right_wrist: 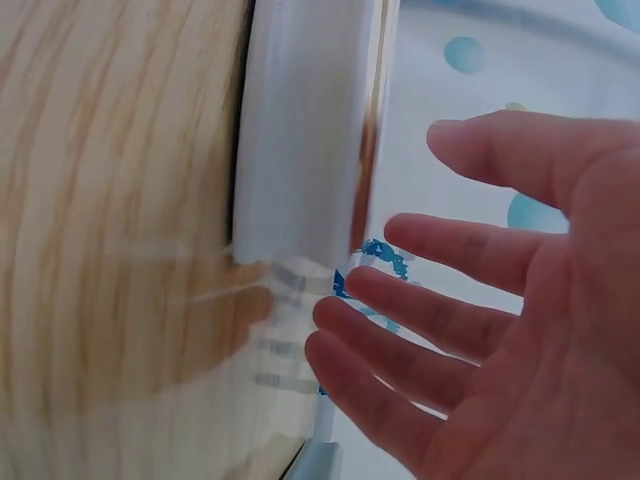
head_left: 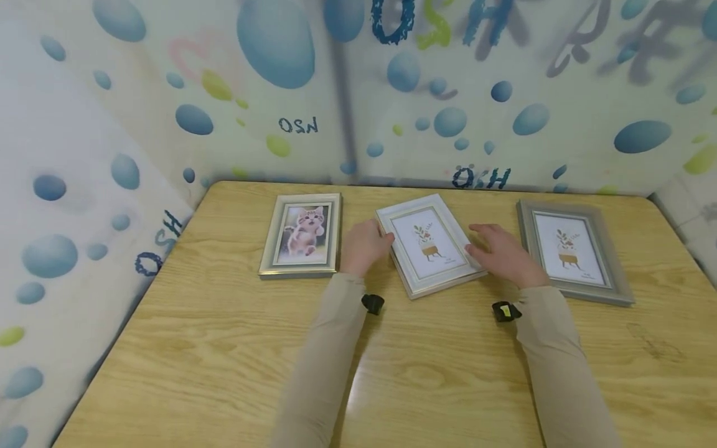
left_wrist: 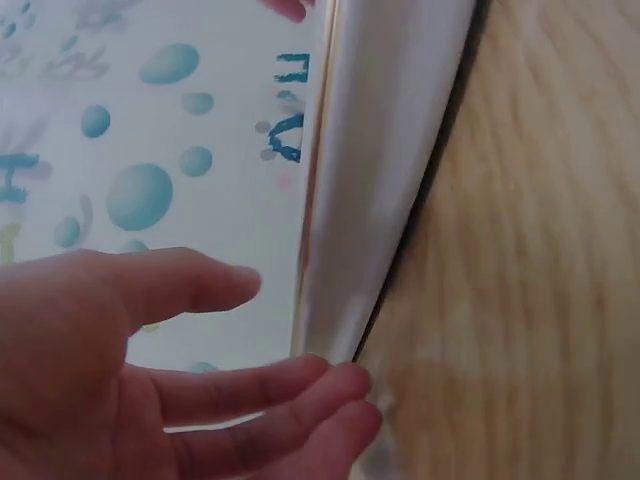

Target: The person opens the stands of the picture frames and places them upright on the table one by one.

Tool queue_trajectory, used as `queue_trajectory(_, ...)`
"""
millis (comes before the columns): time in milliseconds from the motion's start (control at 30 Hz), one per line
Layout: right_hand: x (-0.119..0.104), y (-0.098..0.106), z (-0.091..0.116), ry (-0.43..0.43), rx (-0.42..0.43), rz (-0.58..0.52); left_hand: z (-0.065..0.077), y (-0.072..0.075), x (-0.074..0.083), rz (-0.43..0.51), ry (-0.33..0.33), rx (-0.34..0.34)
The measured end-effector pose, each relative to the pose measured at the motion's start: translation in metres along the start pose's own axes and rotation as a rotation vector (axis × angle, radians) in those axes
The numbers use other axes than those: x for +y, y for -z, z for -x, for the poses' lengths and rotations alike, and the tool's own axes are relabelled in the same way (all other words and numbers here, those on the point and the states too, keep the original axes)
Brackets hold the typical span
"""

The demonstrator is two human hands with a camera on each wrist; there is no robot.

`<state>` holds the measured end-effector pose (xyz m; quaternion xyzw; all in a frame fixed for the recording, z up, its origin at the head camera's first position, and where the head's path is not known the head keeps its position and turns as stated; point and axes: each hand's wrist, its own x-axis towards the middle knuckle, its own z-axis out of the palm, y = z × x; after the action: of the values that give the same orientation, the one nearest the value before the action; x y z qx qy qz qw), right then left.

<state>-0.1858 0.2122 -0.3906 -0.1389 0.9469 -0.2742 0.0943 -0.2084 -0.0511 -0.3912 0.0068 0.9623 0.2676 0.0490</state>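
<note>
A white picture frame (head_left: 404, 274) with a plant-in-pot print lies tilted between both hands on the table. At its left edge is my left hand (head_left: 363, 247); in the left wrist view the fingertips (left_wrist: 345, 385) meet the frame's side or come very near it, the thumb held away. My right hand (head_left: 508, 258) is by the right edge with fingers spread, and in the right wrist view a gap separates the fingertips (right_wrist: 335, 315) from the frame's side (right_wrist: 305, 120). Neither hand grips it. Left of it lies a silver-beige frame (head_left: 269, 249) with a kitten picture.
A grey frame (head_left: 616, 261) with a similar plant print lies to the right, close to my right forearm. The wood-grain table (head_left: 224, 361) meets a patterned wall covering (head_left: 358, 93) at its far edge. Small black devices (head_left: 373, 304) sit on both wrists.
</note>
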Motion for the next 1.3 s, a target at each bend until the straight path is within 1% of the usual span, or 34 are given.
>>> queue_trajectory(67,0.000,0.001,0.000,0.005,0.000,-0.011,-0.004,-0.003,0.002,-0.019,0.055,-0.038)
queue_trajectory(133,-0.001,0.003,0.001,0.000,0.001,-0.021,-0.007,-0.007,0.004,-0.039,0.092,-0.065)
queue_trajectory(300,-0.001,0.014,0.007,-0.010,0.018,-0.054,-0.013,-0.011,0.005,-0.049,0.094,-0.075)
queue_trajectory(367,-0.002,0.020,0.010,-0.016,0.025,-0.059,-0.014,-0.010,0.006,-0.049,0.097,-0.058)
queue_trajectory(433,-0.003,0.024,0.012,-0.017,0.039,-0.067,-0.016,-0.009,0.005,-0.044,0.092,-0.027)
queue_trajectory(500,-0.003,0.027,0.013,-0.017,0.055,-0.067,-0.016,-0.006,0.004,-0.007,0.077,0.014)
queue_trajectory(600,-0.002,0.027,0.011,0.009,0.081,-0.080,-0.016,-0.001,0.000,0.074,0.026,0.062)
queue_trajectory(667,-0.001,0.024,0.010,0.020,0.089,-0.096,-0.015,0.003,-0.004,0.163,0.002,0.074)
queue_trajectory(700,0.000,0.022,0.009,0.022,0.088,-0.104,-0.014,0.005,-0.006,0.211,0.001,0.063)
queue_trajectory(733,0.000,0.020,0.008,0.016,0.083,-0.110,-0.013,0.006,-0.008,0.258,0.011,0.041)
queue_trajectory(800,0.001,0.015,0.009,-0.002,0.071,-0.116,-0.011,0.009,-0.012,0.350,0.053,-0.025)
queue_trajectory(900,0.000,0.008,0.009,-0.009,0.056,-0.118,-0.011,0.014,-0.017,0.458,0.146,-0.164)
queue_trajectory(1000,0.000,0.005,0.010,0.003,0.063,-0.136,-0.015,0.023,-0.017,0.535,0.187,-0.288)
queue_trajectory(1100,0.001,0.004,0.010,0.016,0.068,-0.167,-0.020,0.032,-0.014,0.622,0.196,-0.401)
queue_trajectory(1167,0.003,0.004,0.009,0.024,0.056,-0.163,-0.022,0.037,-0.014,0.655,0.200,-0.459)
queue_trajectory(1233,0.003,0.005,0.007,0.039,0.032,-0.147,-0.022,0.042,-0.015,0.667,0.189,-0.489)
queue_trajectory(1300,0.003,0.005,0.004,0.065,0.007,-0.117,-0.021,0.047,-0.017,0.681,0.158,-0.491)
